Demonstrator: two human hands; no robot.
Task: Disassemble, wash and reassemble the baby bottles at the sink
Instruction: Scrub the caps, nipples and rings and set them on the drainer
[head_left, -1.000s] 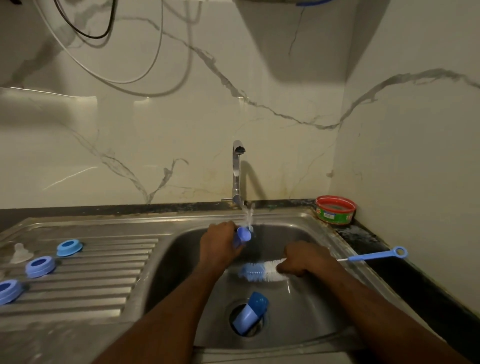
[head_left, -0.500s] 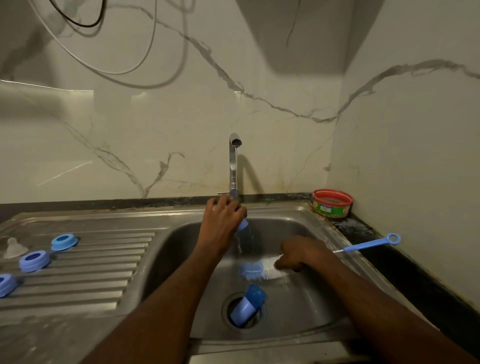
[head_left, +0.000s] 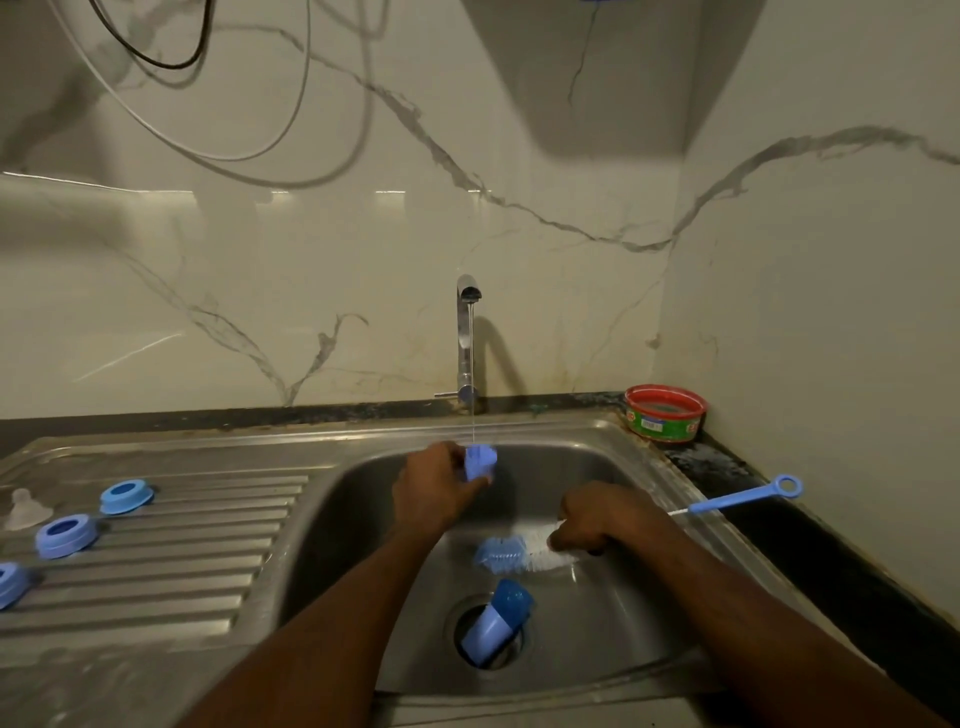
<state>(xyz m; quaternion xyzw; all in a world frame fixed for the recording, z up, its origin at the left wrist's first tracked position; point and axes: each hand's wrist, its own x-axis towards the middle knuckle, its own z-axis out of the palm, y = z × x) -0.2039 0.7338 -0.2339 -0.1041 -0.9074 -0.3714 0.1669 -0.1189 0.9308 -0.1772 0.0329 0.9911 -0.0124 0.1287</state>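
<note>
while the left hand (head_left: 434, 491) grips a small blue part (head_left: 480, 461) under the tap's (head_left: 467, 332) thin stream, rinsing is likely in hand; right hand (head_left: 597, 522), fingers clamped on the brush (head_left: 511, 555), should scrub next.

Landmark: sink (head_left: 613, 467), steel basin.
Tap (head_left: 466, 338): behind sink, thin stream running.
Left hand (head_left: 434, 491): grips small blue bottle part (head_left: 480, 461) under the stream.
Right hand (head_left: 597, 517): over basin, gripping bottle brush (head_left: 511, 553).
Blue bottle (head_left: 496, 626): tilted in sink drain.
Blue rings (head_left: 126, 496): left of sink, on drainboard.
Red-rimmed tub (head_left: 665, 413): behind sink's right corner.
</note>
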